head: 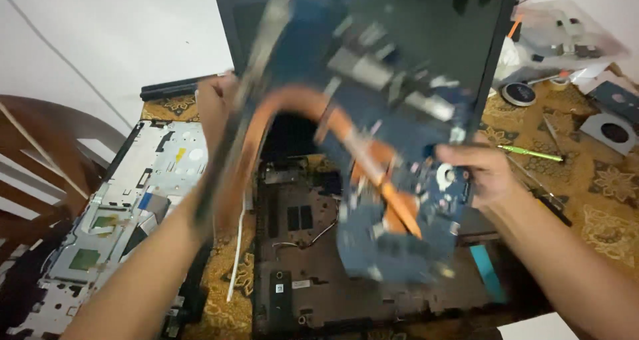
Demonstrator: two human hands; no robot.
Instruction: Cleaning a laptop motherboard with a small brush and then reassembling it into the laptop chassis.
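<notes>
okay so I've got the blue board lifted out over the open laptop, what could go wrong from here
The blue board is held only at its edges by the left hand and right hand, blurred mid-motion; it could slip onto the open laptop base. Its top sits close to the screen and might scratch it.

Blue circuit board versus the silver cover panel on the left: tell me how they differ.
The blue circuit board is held in the air, tilted, by the left hand and right hand; the silver cover panel lies flat on the patterned cloth, untouched. The board is blue with a copper-coloured pipe across it; the panel is pale grey metal. The board is motion-blurred; the panel is sharp. Both look like laptop parts.
</notes>
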